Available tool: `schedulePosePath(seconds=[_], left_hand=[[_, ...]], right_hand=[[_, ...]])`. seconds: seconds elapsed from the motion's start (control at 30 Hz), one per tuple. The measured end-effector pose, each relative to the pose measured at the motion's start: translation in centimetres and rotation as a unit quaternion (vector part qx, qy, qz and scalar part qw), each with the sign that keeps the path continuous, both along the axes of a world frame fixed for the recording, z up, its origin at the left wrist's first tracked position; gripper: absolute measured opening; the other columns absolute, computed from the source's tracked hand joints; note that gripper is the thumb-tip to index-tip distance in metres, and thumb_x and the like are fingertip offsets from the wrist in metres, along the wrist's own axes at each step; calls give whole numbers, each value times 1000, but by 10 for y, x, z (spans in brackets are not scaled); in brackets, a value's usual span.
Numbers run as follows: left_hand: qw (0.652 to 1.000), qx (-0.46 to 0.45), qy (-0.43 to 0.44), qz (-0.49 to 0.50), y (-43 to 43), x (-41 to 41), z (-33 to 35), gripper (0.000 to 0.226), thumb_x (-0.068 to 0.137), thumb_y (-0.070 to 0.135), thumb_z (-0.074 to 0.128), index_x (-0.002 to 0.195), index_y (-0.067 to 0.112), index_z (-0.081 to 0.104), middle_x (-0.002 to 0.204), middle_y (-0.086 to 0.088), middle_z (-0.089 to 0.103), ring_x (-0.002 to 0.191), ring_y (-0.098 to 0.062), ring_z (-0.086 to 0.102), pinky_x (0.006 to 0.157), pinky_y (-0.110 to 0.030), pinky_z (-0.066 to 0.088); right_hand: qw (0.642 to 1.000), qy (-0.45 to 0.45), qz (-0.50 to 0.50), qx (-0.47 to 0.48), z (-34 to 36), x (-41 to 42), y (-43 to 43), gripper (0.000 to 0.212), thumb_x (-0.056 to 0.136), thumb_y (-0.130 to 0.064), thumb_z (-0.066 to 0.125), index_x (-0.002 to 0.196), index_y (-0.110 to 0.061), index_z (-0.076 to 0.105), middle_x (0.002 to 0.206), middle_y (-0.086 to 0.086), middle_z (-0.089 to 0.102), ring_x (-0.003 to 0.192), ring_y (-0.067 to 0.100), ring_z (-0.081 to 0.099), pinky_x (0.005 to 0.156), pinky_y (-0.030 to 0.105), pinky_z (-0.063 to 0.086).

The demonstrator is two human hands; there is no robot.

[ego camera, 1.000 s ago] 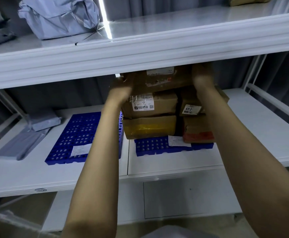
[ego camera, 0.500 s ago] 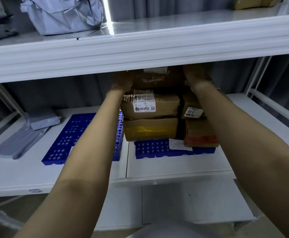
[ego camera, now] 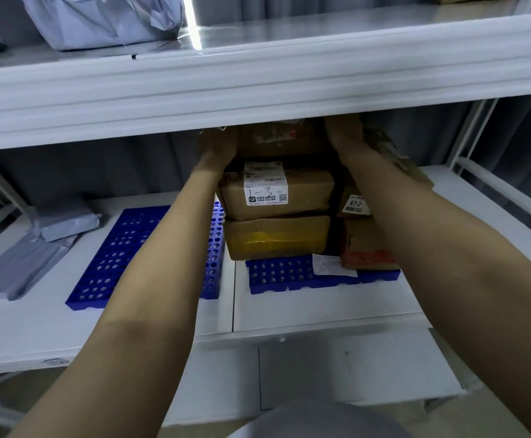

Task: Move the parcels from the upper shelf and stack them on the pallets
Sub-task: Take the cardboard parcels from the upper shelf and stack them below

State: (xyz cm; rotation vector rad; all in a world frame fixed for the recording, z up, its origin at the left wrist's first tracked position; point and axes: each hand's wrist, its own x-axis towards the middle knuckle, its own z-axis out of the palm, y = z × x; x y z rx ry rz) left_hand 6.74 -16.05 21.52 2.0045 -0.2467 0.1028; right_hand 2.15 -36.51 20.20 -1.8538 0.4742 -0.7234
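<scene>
Parcel (ego camera: 278,139) is sitting between the left hand (ego camera: 218,147) and right hand (ego camera: 343,134), both gripping its sides, now pushed deeper onto the stack (ego camera: 277,191) below them on the pallet (ego camera: 289,275); releasing is looking next.

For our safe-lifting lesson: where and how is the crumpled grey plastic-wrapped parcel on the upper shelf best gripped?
Probably at both side flanks of the grey plastic-wrapped parcel together, low near its base, reaching in over the open front edge of the upper shelf. It looks bulky, soft and wrinkled, so pinching the loose film at one spot might slip or tear.
</scene>
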Motion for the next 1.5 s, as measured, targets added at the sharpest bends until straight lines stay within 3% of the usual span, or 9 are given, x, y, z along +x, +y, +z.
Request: schedulePosePath(seconds=[0.1, 0.17, 0.33, 0.5, 0.73, 0.87, 1.1, 1.2, 1.5], left_hand=[[1000, 12, -4, 16, 2, 2, -3, 34, 102, 27, 40, 122, 8, 60, 125, -13, 60, 118, -27, 55, 83, -25, 39], [1000, 7, -9, 25, 2, 4, -4, 39, 102, 25, 40, 131, 3, 54, 136, -15, 55, 125, -28, 51, 71, -20, 39], [998, 1, -61, 30, 6, 6, -13, 42, 87, 47, 37, 67, 15, 55, 85, -12, 65, 94, -29, 62, 76, -31, 42], [998, -2, -54, 43, 9, 8, -19, 60, 89, 58, 35, 99, 6, 62, 109, -17, 64, 107, -34, 58, 91, -39, 44], [997, -20, -58, 46, 5, 2, -20, 50, 95, 60, 37, 93, 12, 49, 78, 5, 50, 81, -17, 51, 73, -28, 36], [994, -37, -90, 45, 7, -2, -22, 44, 97, 55, 37, 92, 13, 51, 87, 0, 55, 84, -19, 54, 75, -30, 39], [987, -128, -100, 12, 15, -8, -24, 40, 82, 47, 56, 102, 12, 60, 98, -1, 66, 96, -20, 63, 86, -36, 50], [980, -161, -110, -39, 21, -14, -27, 44, 78, 29, 58, 117, 9, 58, 106, 1, 64, 96, -12, 61, 87, -33, 52], [957, -217, -153, -114, 27, -23, -41, 42, 85, 9, 60, 125, 11, 48, 117, 2, 56, 108, -7, 56, 89, -17, 49]], right_hand=[[1000, -6, -26, 13, -4, -2, 1, 33, 104, -28, 34, 131, -14, 48, 131, 8, 54, 119, 20, 49, 96, 21, 35], [998, -30, -33, 42, -6, -1, 0, 34, 104, -26, 36, 132, -12, 49, 132, 9, 53, 122, 21, 48, 99, 20, 33], [997, -48, -53, 34, -11, -9, 0, 54, 93, -48, 40, 136, -17, 48, 137, 5, 52, 124, 20, 49, 105, 27, 34], [998, -30, -53, 30, -12, -13, 0, 60, 91, -53, 44, 142, -23, 43, 142, 2, 49, 126, 21, 47, 100, 26, 34], [995, -30, -90, 18, -12, -17, 0, 70, 84, -57, 43, 135, -11, 51, 136, 12, 55, 122, 28, 52, 85, 25, 34], [992, -24, -126, 14, -11, -20, 1, 79, 79, -62, 33, 134, -9, 52, 130, 19, 57, 120, 35, 52, 90, 32, 38], [988, -78, -132, 21, -13, -27, 4, 76, 78, -67, 42, 129, -12, 58, 124, 14, 61, 117, 31, 55, 96, 39, 43], [982, -120, -139, 39, -11, -31, 9, 52, 86, -48, 54, 118, -9, 63, 121, 15, 62, 117, 30, 55, 96, 39, 44], [980, -150, -131, 10, -19, -42, 24, 44, 80, -56, 48, 85, -15, 63, 88, 11, 65, 84, 18, 56, 70, 27, 37]])
